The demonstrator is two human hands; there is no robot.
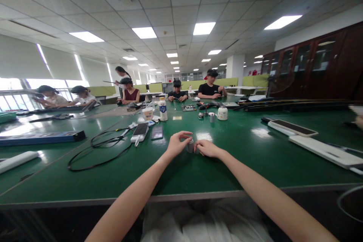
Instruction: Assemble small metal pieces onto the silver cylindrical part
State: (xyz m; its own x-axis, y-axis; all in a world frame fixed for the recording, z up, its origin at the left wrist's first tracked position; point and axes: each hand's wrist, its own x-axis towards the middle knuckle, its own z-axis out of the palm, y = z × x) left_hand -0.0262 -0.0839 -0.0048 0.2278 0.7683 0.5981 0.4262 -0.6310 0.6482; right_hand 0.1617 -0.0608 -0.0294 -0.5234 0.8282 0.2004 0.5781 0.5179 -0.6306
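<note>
A small grey cylinder [190, 146] stands upright on the green table, between my two hands. My left hand [178, 144] is at its left side, with the fingers stretched out above its top and the thumb close to its upper rim. Whether the thumb touches it, I cannot tell. On the other side my right hand [208, 148] has its fingers curled down, fingertips near the cylinder's right side. What those fingers hold, if anything, is hidden. Farther back stand another grey cylinder [212, 117] and a round white jar [222, 113].
Left of my hands lie a phone with a white power bank [140, 132], a dark flat panel [157, 132] and a black cable [93, 166]. A bottle [163, 109] stands behind. White devices [323, 151] lie at right. Several people sit across the table [249, 166].
</note>
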